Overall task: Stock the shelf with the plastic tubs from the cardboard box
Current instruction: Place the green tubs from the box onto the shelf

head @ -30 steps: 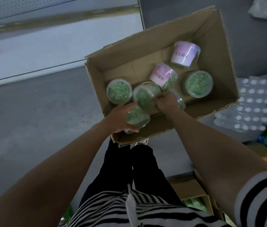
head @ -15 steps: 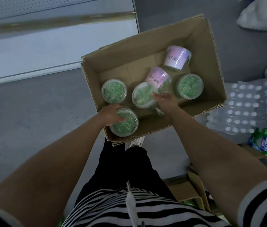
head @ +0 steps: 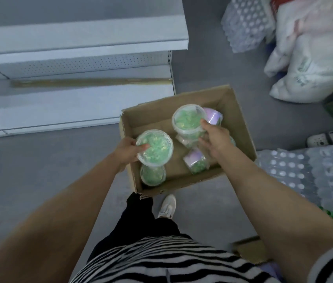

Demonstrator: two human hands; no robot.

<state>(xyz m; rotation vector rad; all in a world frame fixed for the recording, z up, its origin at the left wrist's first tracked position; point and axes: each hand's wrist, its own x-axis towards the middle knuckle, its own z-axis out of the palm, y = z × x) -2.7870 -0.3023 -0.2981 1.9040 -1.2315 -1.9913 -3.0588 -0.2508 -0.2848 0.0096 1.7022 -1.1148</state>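
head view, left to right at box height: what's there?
shelf → left hand → tub it holds → tub the right hand holds → right hand → box's right wall → bottle packs

One green-filled tub (head: 155, 148) is gripped by the left hand (head: 126, 150), another (head: 188, 121) by the right hand (head: 214, 137), above the cardboard box (head: 241, 123).

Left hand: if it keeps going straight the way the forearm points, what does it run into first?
The left hand already grips a green-filled tub. Past it, that line probably meets the tub held by the right hand, above the cardboard box; depth is unclear.
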